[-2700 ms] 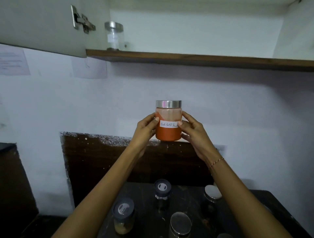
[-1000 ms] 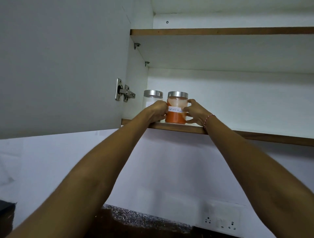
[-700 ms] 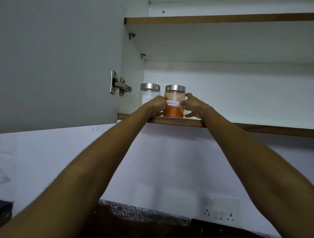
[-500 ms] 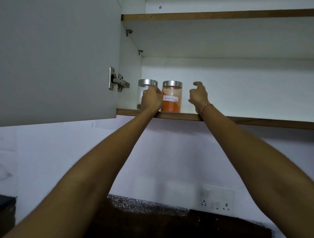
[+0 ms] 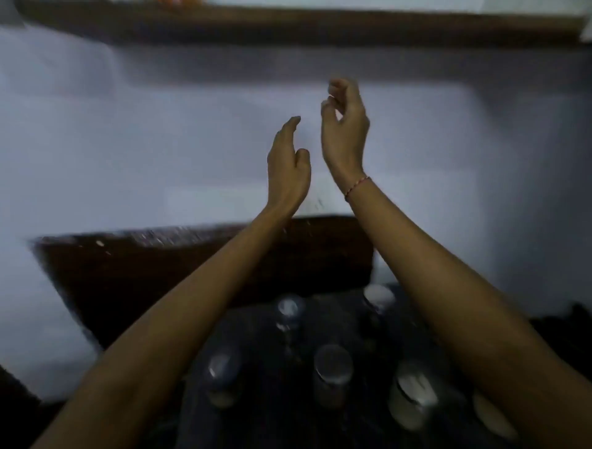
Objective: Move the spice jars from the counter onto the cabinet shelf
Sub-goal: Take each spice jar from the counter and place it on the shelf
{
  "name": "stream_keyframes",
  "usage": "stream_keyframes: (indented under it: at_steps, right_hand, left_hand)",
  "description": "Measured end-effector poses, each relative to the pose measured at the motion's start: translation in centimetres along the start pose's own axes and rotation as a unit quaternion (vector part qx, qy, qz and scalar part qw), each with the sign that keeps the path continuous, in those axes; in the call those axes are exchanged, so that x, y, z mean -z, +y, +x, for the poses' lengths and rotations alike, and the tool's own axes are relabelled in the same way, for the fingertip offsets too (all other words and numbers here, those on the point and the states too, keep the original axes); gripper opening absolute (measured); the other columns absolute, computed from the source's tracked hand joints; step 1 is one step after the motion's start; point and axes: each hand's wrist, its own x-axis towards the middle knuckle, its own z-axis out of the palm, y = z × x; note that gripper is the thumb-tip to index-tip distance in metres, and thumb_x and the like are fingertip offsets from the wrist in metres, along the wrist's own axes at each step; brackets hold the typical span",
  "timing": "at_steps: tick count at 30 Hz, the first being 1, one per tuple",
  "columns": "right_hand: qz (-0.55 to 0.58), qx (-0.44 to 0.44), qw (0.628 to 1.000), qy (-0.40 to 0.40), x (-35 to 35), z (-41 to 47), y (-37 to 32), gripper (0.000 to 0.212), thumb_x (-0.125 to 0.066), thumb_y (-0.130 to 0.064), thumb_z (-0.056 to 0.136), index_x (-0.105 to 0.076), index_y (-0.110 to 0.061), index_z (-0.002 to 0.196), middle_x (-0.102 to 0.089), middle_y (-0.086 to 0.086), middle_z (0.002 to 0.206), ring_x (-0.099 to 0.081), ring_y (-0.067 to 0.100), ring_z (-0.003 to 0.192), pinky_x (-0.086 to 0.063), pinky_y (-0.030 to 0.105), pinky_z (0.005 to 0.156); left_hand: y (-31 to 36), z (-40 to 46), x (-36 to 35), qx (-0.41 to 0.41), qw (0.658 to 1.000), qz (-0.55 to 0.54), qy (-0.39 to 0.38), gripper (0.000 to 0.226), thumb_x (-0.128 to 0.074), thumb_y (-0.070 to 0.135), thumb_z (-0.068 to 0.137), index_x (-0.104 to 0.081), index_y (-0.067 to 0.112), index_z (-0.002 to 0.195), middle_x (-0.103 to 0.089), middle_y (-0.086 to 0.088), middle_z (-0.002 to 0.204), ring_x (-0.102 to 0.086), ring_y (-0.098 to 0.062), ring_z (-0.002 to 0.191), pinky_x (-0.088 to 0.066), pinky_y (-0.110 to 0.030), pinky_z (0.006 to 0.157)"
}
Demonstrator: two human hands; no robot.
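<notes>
The view is blurred by motion. My left hand [image 5: 287,170] and my right hand [image 5: 344,131] hang in mid-air in front of the white wall, both empty with fingers loosely apart. Below them several spice jars stand on the dark counter [image 5: 256,336]: one with a dark lid [image 5: 221,368], one at the back [image 5: 288,307], a steel-lidded one [image 5: 333,362], another at the back right [image 5: 378,296] and a pale one [image 5: 413,387]. The wooden cabinet shelf edge [image 5: 320,29] runs along the top; a sliver of the orange jar [image 5: 179,2] shows on it.
A dark stone backsplash [image 5: 160,272] rises behind the counter against the white wall. My forearms cross over the counter's sides and hide part of it. The cabinet's inside is out of view.
Both hands have let go of the orange jar on the shelf and dropped away from it. My view has swung down from the cabinet to the counter and its jars.
</notes>
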Motion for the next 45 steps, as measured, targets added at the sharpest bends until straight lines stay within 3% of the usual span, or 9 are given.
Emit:
stream_keyframes:
  at_steps: [6, 14, 18, 23, 29, 36, 39, 42, 45]
  right_hand:
    - [-0.162, -0.071, 0.984, -0.029, 14.0, -9.1, 8.6, 0.031, -0.046, -0.002, 0.091, -0.053, -0.007, 0.121, -0.059, 0.007, 0.123, -0.053, 0.018, 0.114, -0.048, 0.035, 0.097]
    - [-0.306, -0.213, 0.928, -0.026, 30.5, -21.5, 14.1, 0.031, -0.051, -0.005, 0.089, -0.056, -0.007, 0.119, -0.059, 0.013, 0.122, -0.055, 0.025, 0.114, -0.040, 0.020, 0.093]
    - [-0.403, -0.265, 0.875, -0.040, 37.1, -25.1, 15.9, 0.042, -0.052, -0.008, 0.089, -0.047, -0.010, 0.130, -0.044, 0.012, 0.139, -0.039, 0.024, 0.130, -0.032, 0.030, 0.106]
    - [-0.327, -0.417, 0.848, -0.014, 42.1, -26.6, 18.2, 0.055, -0.053, -0.013, 0.091, -0.032, -0.009, 0.141, -0.036, 0.014, 0.145, -0.038, 0.027, 0.132, -0.032, 0.032, 0.107]
    - [-0.231, -0.475, 0.842, -0.110, 43.6, -27.7, 20.2, 0.097, -0.080, -0.015, 0.067, -0.021, -0.014, 0.144, -0.038, 0.008, 0.144, -0.037, 0.021, 0.133, -0.030, 0.034, 0.112]
    - [-0.279, -0.432, 0.857, -0.044, 43.4, -27.1, 21.4, 0.083, -0.082, -0.015, 0.060, -0.039, -0.012, 0.131, -0.049, 0.010, 0.131, -0.048, 0.025, 0.122, -0.042, 0.044, 0.103]
    - [-0.235, -0.428, 0.872, -0.035, 43.7, -25.3, 20.9, 0.078, -0.082, -0.017, 0.060, -0.041, -0.017, 0.126, -0.051, 0.007, 0.128, -0.052, 0.021, 0.116, -0.045, 0.040, 0.099]
    - [-0.160, -0.443, 0.879, -0.080, 44.1, -22.2, 19.4, 0.070, -0.078, -0.021, 0.068, -0.039, -0.024, 0.125, -0.052, 0.002, 0.122, -0.053, 0.018, 0.109, -0.047, 0.034, 0.090]
    - [-0.082, -0.438, 0.878, -0.175, 44.1, -19.1, 17.4, 0.057, -0.069, -0.022, 0.078, -0.041, -0.025, 0.127, -0.050, 0.004, 0.126, -0.052, 0.023, 0.113, -0.050, 0.035, 0.088]
  left_hand:
    - [-2.0, -14.5, -9.2, 0.064, 0.987, -0.029, -0.144, 0.049, -0.040, -0.008, 0.089, -0.036, -0.004, 0.138, -0.041, -0.019, 0.143, -0.038, -0.026, 0.134, -0.026, -0.030, 0.114]
    - [-1.7, -30.7, -18.0, 0.169, 0.948, -0.010, -0.271, 0.045, -0.046, 0.008, 0.093, -0.039, 0.009, 0.138, -0.042, -0.009, 0.143, -0.039, -0.019, 0.133, -0.024, -0.019, 0.105]
    - [-1.2, -34.8, -22.0, 0.187, 0.915, -0.051, -0.354, 0.048, -0.045, 0.005, 0.093, -0.035, 0.006, 0.139, -0.039, -0.012, 0.145, -0.036, -0.022, 0.135, -0.027, -0.031, 0.114]
    - [-1.7, -36.8, -26.6, 0.353, 0.838, -0.140, -0.393, 0.053, -0.041, -0.003, 0.091, -0.032, 0.011, 0.142, -0.042, -0.009, 0.144, -0.038, -0.015, 0.130, -0.028, -0.023, 0.105]
    - [-3.5, -38.4, -30.0, 0.435, 0.770, -0.159, -0.438, 0.050, -0.043, 0.012, 0.096, -0.029, 0.016, 0.144, -0.040, -0.008, 0.146, -0.041, -0.024, 0.132, -0.033, -0.043, 0.112]
    - [-2.2, -37.2, -30.8, 0.469, 0.775, -0.182, -0.382, 0.038, -0.044, 0.000, 0.092, -0.044, 0.009, 0.129, -0.050, -0.015, 0.134, -0.050, -0.028, 0.122, -0.039, -0.044, 0.107]
    - [-1.4, -34.9, -29.7, 0.447, 0.798, -0.182, -0.361, 0.018, -0.041, 0.018, 0.097, -0.050, 0.017, 0.112, -0.054, -0.011, 0.125, -0.053, -0.023, 0.113, -0.045, -0.037, 0.093]
    - [-0.4, -31.7, -28.3, 0.436, 0.809, -0.216, -0.331, 0.029, -0.035, 0.032, 0.098, -0.053, 0.015, 0.113, -0.055, -0.006, 0.123, -0.052, -0.022, 0.114, -0.044, -0.030, 0.080]
    - [0.7, -28.6, -27.0, 0.396, 0.811, -0.255, -0.347, 0.035, -0.038, 0.031, 0.097, -0.051, 0.012, 0.124, -0.055, -0.011, 0.128, -0.055, -0.023, 0.114, -0.047, -0.035, 0.092]
